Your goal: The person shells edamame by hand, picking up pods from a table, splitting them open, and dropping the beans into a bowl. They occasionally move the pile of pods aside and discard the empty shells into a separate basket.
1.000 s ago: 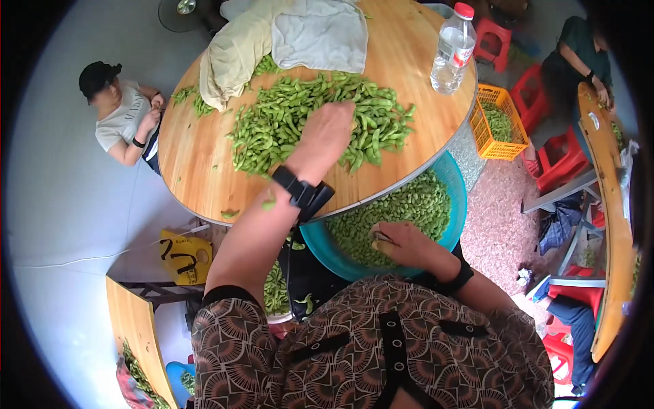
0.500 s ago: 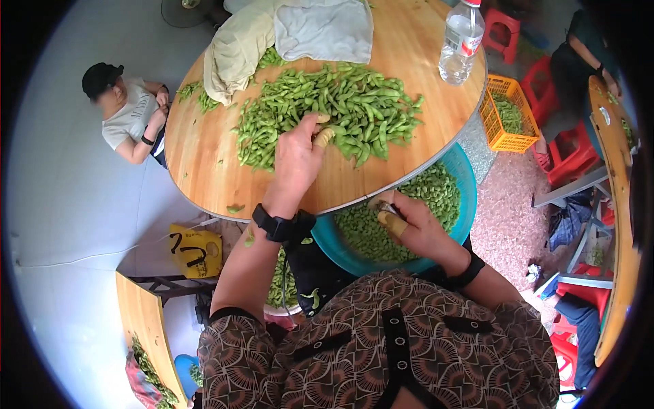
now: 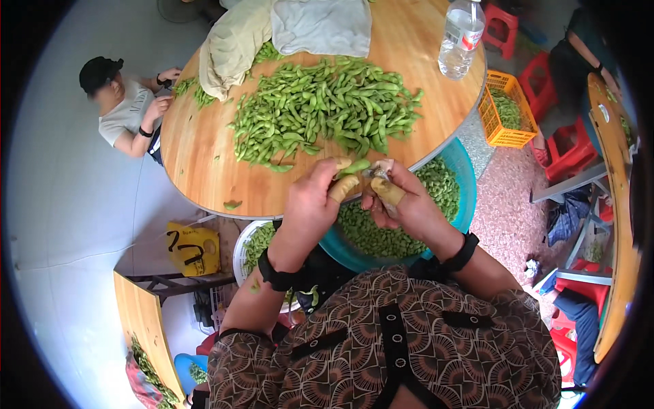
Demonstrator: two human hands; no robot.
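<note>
My left hand [image 3: 313, 203] pinches one green edamame pod [image 3: 355, 168] between thumb and forefinger, just over the table's near edge. Close to the pod's other end, my right hand [image 3: 415, 208] is closed on a small silvery metal tool [image 3: 375, 174]; its exact kind is hard to make out. Tan wraps cover the thumb tips of both hands. On the round wooden table [image 3: 197, 174] lies a large pile of edamame pods [image 3: 313, 112]. Under the right hand, a teal basin [image 3: 467, 194] holds many pods, partly hidden by the hands and table.
Cloths [image 3: 322, 27] cover the pile's far side. A water bottle [image 3: 460, 39] stands far right, above an orange crate [image 3: 487, 112] of pods. A white tub [image 3: 240, 255] of pods sits below left. Another person [image 3: 133, 112] sits at the table's left; red stools [image 3: 572, 157] stand right.
My left hand has come back from the pile toward me with a pod in its fingers. My right hand has risen from over the basin to meet it.
</note>
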